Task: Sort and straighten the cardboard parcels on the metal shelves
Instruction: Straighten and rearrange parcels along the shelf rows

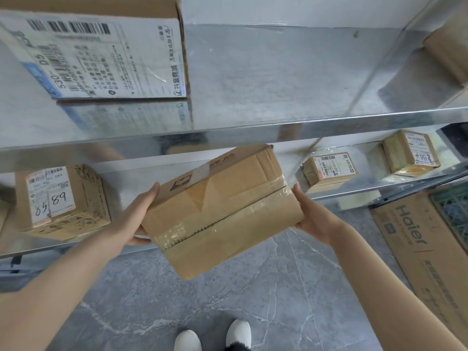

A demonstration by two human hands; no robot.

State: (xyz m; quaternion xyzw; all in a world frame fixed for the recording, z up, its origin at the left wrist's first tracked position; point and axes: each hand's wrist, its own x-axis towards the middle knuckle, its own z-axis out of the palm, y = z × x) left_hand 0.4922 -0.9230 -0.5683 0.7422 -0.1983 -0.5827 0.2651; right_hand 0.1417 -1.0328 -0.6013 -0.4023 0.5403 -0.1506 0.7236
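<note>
I hold a taped brown cardboard parcel (220, 209) in the air in front of the lower metal shelf (354, 190), tilted with its right end higher. My left hand (136, 216) presses its left end and my right hand (311, 216) presses its right end. On the lower shelf stand a parcel marked 89 (65, 201) at the left, a small labelled parcel (329, 168) and another labelled parcel (410, 155) at the right. A large parcel with a white shipping label (101, 51) sits on the upper shelf (278, 127) at the left.
Another parcel (448, 54) shows at the upper shelf's far right. A big Haier carton (417, 249) leans on the grey marble floor at the right, beside a green crate (453, 214). My white shoes (212, 338) are at the bottom.
</note>
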